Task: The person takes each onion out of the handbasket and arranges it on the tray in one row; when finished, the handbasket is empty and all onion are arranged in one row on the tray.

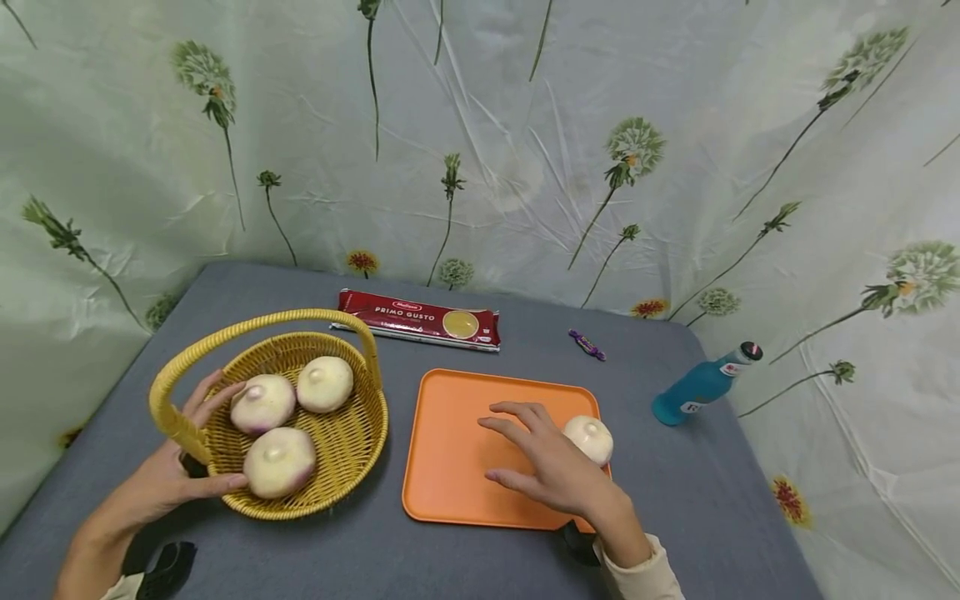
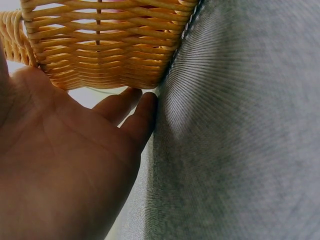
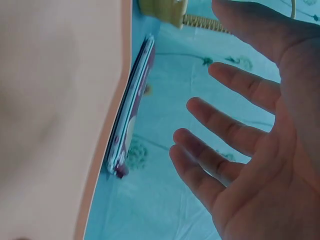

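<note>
A yellow wicker basket [image 1: 341, 433] with a hoop handle stands on the grey table and holds three pale round turnips [image 1: 262, 402]. My left hand [image 1: 176, 467] rests against the basket's near-left side with straight fingers; in the left wrist view the palm [image 2: 65, 165] lies against the weave [image 2: 100, 45]. My right hand [image 1: 543, 454] hovers flat and spread over the orange tray [image 1: 450, 450], holding nothing. A fourth turnip [image 1: 592, 437] lies on the tray just right of that hand. In the right wrist view the spread fingers [image 3: 230, 125] are bare.
A red pasta packet [image 1: 417, 318] lies behind the tray, seen edge-on [image 3: 131, 105] from the right wrist. A small purple wrapped sweet [image 1: 587, 343] and a tilted blue bottle [image 1: 701, 385] sit at the right. A flowered sheet [image 1: 480, 125] hangs behind.
</note>
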Demonstrator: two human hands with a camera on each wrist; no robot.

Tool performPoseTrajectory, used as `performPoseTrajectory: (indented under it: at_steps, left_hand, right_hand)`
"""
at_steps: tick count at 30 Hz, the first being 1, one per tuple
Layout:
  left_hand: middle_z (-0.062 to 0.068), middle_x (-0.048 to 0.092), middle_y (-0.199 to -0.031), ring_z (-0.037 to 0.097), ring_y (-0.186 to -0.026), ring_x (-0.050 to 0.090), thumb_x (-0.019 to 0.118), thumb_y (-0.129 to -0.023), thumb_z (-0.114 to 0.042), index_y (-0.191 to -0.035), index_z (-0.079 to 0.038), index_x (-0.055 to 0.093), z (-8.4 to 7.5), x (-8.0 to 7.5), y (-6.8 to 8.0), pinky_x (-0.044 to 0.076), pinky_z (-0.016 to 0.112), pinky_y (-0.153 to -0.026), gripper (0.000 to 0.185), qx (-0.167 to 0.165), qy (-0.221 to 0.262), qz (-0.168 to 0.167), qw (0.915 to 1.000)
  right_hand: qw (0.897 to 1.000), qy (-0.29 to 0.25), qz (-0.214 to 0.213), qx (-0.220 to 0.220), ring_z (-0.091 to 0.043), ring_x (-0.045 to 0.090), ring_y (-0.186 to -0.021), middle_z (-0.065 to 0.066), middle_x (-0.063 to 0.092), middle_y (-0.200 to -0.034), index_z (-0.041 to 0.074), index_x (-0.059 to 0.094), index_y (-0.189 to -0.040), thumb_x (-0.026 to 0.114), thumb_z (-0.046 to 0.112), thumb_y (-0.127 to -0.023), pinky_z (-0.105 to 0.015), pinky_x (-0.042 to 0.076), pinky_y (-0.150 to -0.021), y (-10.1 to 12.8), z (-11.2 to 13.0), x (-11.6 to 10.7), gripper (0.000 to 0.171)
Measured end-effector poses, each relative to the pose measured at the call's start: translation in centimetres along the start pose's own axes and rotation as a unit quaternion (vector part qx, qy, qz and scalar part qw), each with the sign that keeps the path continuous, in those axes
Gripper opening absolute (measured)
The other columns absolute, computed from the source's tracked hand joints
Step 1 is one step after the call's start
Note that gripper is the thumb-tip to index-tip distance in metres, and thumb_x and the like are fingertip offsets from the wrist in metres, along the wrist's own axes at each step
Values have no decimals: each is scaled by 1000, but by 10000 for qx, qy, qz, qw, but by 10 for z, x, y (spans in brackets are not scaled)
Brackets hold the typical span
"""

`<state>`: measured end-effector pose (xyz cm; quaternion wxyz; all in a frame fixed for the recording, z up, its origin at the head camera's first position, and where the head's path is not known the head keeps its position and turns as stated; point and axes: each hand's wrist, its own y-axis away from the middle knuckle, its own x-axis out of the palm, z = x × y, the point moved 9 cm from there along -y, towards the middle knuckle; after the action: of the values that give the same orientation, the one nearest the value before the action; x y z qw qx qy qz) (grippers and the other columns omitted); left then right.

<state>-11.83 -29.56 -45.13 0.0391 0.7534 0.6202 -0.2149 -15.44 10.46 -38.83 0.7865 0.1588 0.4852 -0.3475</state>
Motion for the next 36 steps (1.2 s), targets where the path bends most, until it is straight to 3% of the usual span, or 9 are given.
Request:
performPoseTrajectory:
  at_steps: [2, 5, 9, 13, 17, 21, 30, 34, 36]
  left_hand:
    - [-4, -14, -167, -4, -147, -9, 77, -72, 11, -160, -10, 21, 1, 0, 0, -15, 38, -115, 107, -27, 79, 3, 10000]
    - [-4, -14, -167, -4, -147, -9, 77, -71, 12, -160, -10, 21, 0, 0, 0, -6, 20, -113, 108, -26, 0, 5, 10000]
    - [-2, -14, -167, -4, -147, -9, 77, -71, 12, -160, -9, 21, -1, 0, 0, 2, 6, -102, 108, 15, -86, -7, 10000]
    - [-1, -14, -167, -3, -147, -11, 77, -71, 11, -160, -9, 22, -1, 1, 0, -8, 19, -112, 107, 12, 11, -19, 10000]
    - [-3, -14, -167, -4, -147, -10, 78, -71, 10, -160, -9, 22, 1, 0, 0, -12, 29, -115, 107, -52, -17, -52, 10000]
    - [-5, -14, -167, -5, -146, -10, 78, -71, 9, -160, -10, 21, 1, 0, 0, -18, 48, -113, 107, -98, 52, -60, 9999]
    - [-1, -17, -167, -3, -146, -11, 78, -73, 6, -161, -14, 19, 2, 1, 0, -19, 57, -110, 108, -212, 6, -15, 9998]
    - [-2, -16, -167, -4, -146, -10, 78, -73, 6, -161, -14, 18, 2, 2, 0, -18, 51, -113, 108, -186, -28, -5, 9998]
    - [-1, -15, -167, -5, -146, -8, 78, -72, 7, -161, -13, 20, 2, 1, 0, -14, 35, -116, 109, -128, -83, -38, 9999]
  right_hand:
    - [10000, -34, 40, -54, -19, 37, -139, -3, 42, -153, 29, 48, -146, 65, 43, -96, -43, 47, -103, -4, 5, 2, 54]
    - [9998, -49, 72, -153, -19, 37, -139, 1, 40, -153, 30, 48, -146, 65, 43, -96, -41, 48, -102, -11, 14, 6, 54]
    - [9994, -68, 158, -309, -19, 38, -138, 5, 39, -153, 30, 48, -146, 66, 41, -96, -39, 48, -102, -20, 28, 12, 54]
    - [9985, -99, 259, -472, -21, 38, -137, 1, 41, -152, 28, 48, -146, 67, 38, -96, -39, 47, -102, -29, 40, 18, 55]
    - [9968, -56, 299, -739, -22, 39, -137, -4, 42, -151, 26, 47, -148, 67, 38, -96, -39, 47, -103, -36, 53, 23, 57]
    - [9942, 73, 289, -1030, -21, 39, -135, -3, 42, -150, 27, 46, -148, 66, 38, -97, -37, 46, -104, -42, 65, 26, 56]
    - [9905, 163, 339, -1322, -18, 39, -136, -1, 41, -152, 20, 51, -144, 66, 41, -96, -33, 45, -104, -58, 86, 35, 55]
    - [9868, 286, 394, -1547, -18, 40, -135, -2, 42, -153, 20, 51, -145, 63, 44, -97, -30, 45, -104, -67, 95, 44, 55]
    - [9855, 271, 508, -1595, -17, 39, -136, 0, 41, -154, 22, 49, -147, 62, 45, -97, -27, 44, -105, -71, 99, 52, 56]
